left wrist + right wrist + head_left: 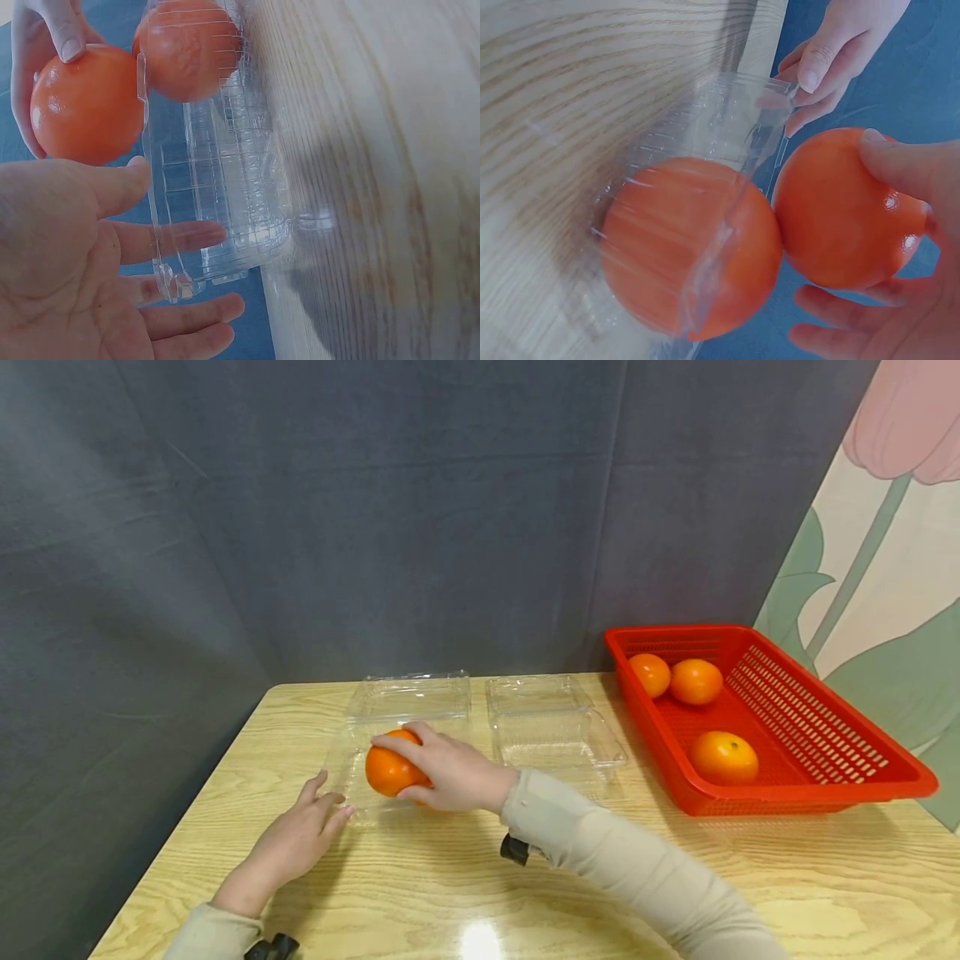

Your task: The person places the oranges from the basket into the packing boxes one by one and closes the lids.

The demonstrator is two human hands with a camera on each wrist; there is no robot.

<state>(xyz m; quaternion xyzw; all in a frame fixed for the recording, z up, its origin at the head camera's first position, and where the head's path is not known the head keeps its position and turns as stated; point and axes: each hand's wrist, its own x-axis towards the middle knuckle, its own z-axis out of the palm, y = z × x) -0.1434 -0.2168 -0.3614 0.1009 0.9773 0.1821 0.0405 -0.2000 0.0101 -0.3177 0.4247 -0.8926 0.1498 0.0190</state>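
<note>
My right hand point(457, 772) grips an orange point(393, 766) above the left clear plastic clamshell container point(172, 187). Inside that container sits a second orange point(686, 251), mostly hidden from the head view by the hand and the held fruit. In the right wrist view, the two oranges appear side by side at the rim. My left hand point(296, 835) is at the container's front left corner, thumb near the rim and fingers extended along the plastic. The container's lid point(411, 700) lies folded back toward the curtain.
Beside it on the wooden table point(420, 893) is another open clear container point(555, 743). A red plastic basket point(817, 793) stands at the right, holding an orange point(723, 758) near its front and two more at the back. A dark curtain point(420, 527) hangs behind.
</note>
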